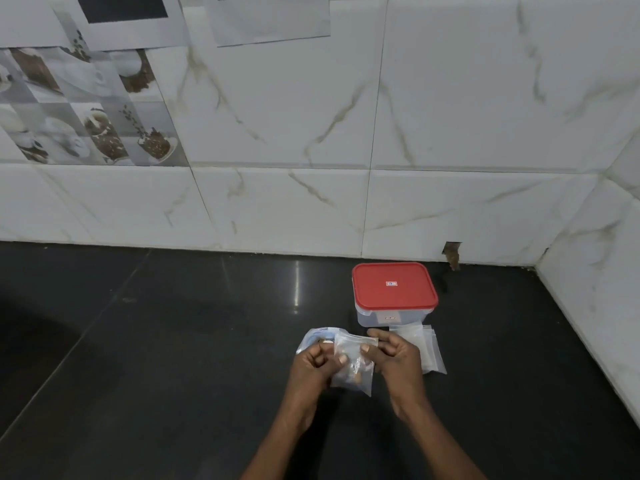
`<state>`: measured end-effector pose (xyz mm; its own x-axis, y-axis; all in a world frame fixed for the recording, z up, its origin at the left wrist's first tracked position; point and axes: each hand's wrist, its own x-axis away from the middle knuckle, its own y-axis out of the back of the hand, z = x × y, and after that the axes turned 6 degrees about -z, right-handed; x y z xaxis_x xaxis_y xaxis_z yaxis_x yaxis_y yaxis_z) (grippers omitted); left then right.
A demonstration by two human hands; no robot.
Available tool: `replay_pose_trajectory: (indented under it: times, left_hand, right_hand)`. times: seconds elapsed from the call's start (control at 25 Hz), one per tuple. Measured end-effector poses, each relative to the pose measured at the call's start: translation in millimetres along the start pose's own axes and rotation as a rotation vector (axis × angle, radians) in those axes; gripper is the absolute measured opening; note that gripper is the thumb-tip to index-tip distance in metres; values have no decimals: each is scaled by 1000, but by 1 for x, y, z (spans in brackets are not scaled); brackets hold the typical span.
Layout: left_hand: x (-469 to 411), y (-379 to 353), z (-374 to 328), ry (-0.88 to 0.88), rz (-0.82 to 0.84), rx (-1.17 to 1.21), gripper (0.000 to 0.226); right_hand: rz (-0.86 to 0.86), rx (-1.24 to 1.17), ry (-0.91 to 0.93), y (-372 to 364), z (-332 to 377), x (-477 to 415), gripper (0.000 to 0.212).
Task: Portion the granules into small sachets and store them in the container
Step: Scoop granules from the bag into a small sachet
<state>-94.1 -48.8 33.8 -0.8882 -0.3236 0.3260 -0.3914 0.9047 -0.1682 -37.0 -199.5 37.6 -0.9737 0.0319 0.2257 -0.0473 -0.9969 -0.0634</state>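
Risk, source pouch: a bluish-white soft plastic pouch (pixel 314 336) is lying on the glossy black counter (pixel 173 341), just behind the left hand. Whether its mouth is open is too blurred to tell. If it is, a nudge from the knuckles could be tipping granules out onto the counter.

Risk, sachet: a small clear zip-top plastic sachet (pixel 353 374) is hanging between the two hands, with a few brown granules (pixel 356 375) sitting low inside it. If the strip is not getting pressed along its whole length, the granules could be leaking out once the sachet is tipped or dropped in.

Risk, spare sachets: a loose pile of empty clear sachets (pixel 431 351) is lying just beside the right hand. A sweep of that wrist could be scattering them.

Risk, container: a clear rectangular plastic container (pixel 374 317) with a red lid (pixel 393 285) is sitting behind the hands, near the marbled wall tiles (pixel 450 116), with its lid still on. Opening it is probably going to take a free hand, so a half-sealed sachet might be getting set down and spilling.

Left hand (pixel 313 362): its fingers are curling inward and its thumb is pinching the sachet's upper left part.

Right hand (pixel 398 358): its thumb is pressing the sachet's upper right part against the curled fingers behind, so it is pinching rather than spreading.
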Motion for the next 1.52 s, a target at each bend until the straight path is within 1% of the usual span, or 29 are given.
replay_pose_trajectory:
  times: [0.08, 0.16, 0.24, 0.32, 0.44, 0.56, 0.64, 0.72, 0.88, 1.0, 1.12, 1.16, 1.32, 1.4, 1.52]
  left_hand:
    - [4, 0, 4, 60, 92, -21, 13]
    - [6, 0, 6, 69, 87, -44, 7]
    - [8, -4, 1, 57, 82, -14, 9]
    - [4, -10, -5, 34, 68, 12, 15]
    - [-4, -13, -7, 49, -38, 15, 13]
    - [-5, -15, -5, 70, -55, 2, 13]
    - [-4, -15, -3, 85, -62, 4, 19]
    - [-6, -13, -3, 91, -77, 23, 18]
    - [-7, -10, -4, 96, -16, -29, 8]
    - [-3, -14, -6, 161, 52, -45, 6]
    - [-1, -17, -6, 211, 102, -17, 20]
    - [-1, -19, -6, 213, 103, -19, 21]
    - [0, -22, -7, 194, 74, -66, 11]
    - [0, -22, -7, 182, 69, -83, 11]
    - [-2, -22, -7, 109, 65, -125, 10]
  right_hand:
    - [4, -49, -11, 4, 3, -2, 23]
    - [23, -62, -18, 8, 5, 0, 12]
    - [54, -53, -42, 9, 6, 0, 6]
    - [101, 1, -50, 9, 5, 0, 7]
    - [143, 16, -71, 9, 12, 0, 8]
    - [182, 37, -69, 9, 16, 4, 9]
    - [170, 58, -58, 8, 15, 6, 8]
    - [146, 69, -74, 9, 13, 6, 7]
    - [150, 122, -129, 10, 16, 9, 8]
    - [153, 124, -175, 10, 18, 12, 9]
    - [156, 169, -194, 13, 16, 9, 6]
    - [152, 194, -197, 14, 15, 8, 5]
    - [146, 235, -204, 13, 13, 9, 10]
    - [164, 234, -201, 13, 15, 11, 8]
    - [159, 195, -191, 14, 19, 14, 5]
